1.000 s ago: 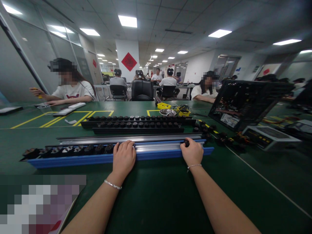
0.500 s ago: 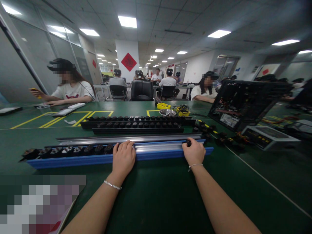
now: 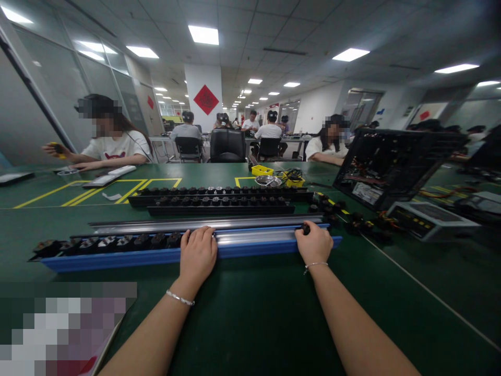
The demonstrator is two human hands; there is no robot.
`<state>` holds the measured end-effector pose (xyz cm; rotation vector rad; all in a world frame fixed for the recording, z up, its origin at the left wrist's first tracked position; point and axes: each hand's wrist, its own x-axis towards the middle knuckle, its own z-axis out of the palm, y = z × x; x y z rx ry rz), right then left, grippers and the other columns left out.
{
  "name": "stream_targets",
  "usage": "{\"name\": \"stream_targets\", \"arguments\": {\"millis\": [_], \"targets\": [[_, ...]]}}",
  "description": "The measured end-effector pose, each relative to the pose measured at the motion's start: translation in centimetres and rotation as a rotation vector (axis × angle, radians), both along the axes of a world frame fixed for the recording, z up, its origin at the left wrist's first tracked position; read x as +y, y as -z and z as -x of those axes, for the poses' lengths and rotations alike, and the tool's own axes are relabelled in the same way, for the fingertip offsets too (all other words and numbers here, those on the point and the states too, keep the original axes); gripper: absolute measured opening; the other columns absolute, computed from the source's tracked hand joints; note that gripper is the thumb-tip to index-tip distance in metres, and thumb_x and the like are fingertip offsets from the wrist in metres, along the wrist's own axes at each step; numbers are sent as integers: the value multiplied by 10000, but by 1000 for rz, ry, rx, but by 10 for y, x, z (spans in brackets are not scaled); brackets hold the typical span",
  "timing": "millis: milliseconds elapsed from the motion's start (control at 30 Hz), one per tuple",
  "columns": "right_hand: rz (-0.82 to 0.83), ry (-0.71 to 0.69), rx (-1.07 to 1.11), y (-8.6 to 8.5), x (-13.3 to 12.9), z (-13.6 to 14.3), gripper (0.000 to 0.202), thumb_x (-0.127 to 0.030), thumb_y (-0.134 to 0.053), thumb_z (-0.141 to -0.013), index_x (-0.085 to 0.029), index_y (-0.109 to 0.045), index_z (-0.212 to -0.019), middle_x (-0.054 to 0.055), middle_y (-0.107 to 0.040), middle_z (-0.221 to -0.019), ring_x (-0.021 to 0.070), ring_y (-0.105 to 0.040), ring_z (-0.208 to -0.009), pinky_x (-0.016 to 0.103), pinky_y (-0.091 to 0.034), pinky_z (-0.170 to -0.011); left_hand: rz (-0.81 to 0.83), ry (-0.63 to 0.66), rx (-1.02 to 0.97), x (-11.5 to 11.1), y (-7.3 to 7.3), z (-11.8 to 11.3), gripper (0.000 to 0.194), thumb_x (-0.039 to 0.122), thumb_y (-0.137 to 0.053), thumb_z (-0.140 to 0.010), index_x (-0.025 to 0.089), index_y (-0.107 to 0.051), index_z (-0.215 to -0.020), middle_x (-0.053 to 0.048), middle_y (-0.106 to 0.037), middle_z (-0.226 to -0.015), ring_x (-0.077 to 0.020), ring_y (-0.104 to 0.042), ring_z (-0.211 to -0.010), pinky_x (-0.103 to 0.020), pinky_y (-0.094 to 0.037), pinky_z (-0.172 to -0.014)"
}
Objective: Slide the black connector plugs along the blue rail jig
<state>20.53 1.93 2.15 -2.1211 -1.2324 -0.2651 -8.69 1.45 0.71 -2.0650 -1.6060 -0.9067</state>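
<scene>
A long blue channel rail (image 3: 121,259) with a silvery inner track (image 3: 254,236) lies across the table in front of me. Along its left part sits a row of black plug-like modules (image 3: 141,241). My left hand (image 3: 199,250) is wrapped over the rail at the row's right end; what its fingertips touch is hidden. Near the rail's right end, my right hand (image 3: 314,243) grips a small black module (image 3: 305,228) at the track, mostly covered by the fingers. Just behind lies another track strip (image 3: 156,226) with a metallic face.
Two black rails (image 3: 219,210) filled with modules stand farther back. Loose black modules (image 3: 356,222) lie on the right, near an open computer case (image 3: 391,167) and a power supply box (image 3: 430,222). A metal dish (image 3: 268,181) and yellow trays (image 3: 262,170) sit behind. People sit beyond.
My right hand has shifted slightly to the right along the rail with the small black module. My left hand stays on the rail.
</scene>
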Motion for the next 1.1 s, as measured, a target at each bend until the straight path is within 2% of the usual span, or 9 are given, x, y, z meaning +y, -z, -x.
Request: {"name": "stream_targets", "arguments": {"millis": [1100], "targets": [[2, 80, 8, 4, 4, -23, 413, -257, -468, -710, -167, -657, -1066, 101, -670, -904, 242, -521, -854, 369, -348, -834, -8, 0, 20, 0, 1, 2, 306, 231, -373, -872, 180, -579, -1092, -101, -639, -1116, -248, -559, -1043, -455, -265, -1024]]}}
